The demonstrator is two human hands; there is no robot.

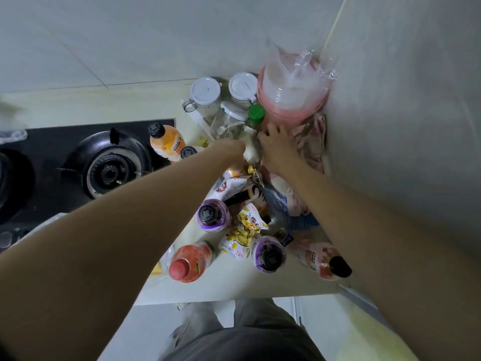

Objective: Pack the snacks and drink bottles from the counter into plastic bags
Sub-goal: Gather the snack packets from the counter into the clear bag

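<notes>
Both my arms reach to the back of the counter (234, 285). My left hand (235, 147) and my right hand (277, 145) meet on a crumpled whitish plastic bag (250, 153) and grip it from either side; the left fingers are mostly hidden. Under my arms lie snack packets (247, 225) and a red and white snack bag (229, 187). Two purple bottles (213, 216) (268, 254), a red-capped orange bottle (190, 261) and an orange juice bottle (166, 142) stand around them. A pink bottle (321, 259) with a black cap lies on its side.
A gas stove (109, 168) fills the left. White-lidded jars (205, 96), a green-capped bottle (256, 113) and a stack of pink bowls (291, 95) crowd the back corner. Pink plastic bags (313, 142) lie bunched along the right wall.
</notes>
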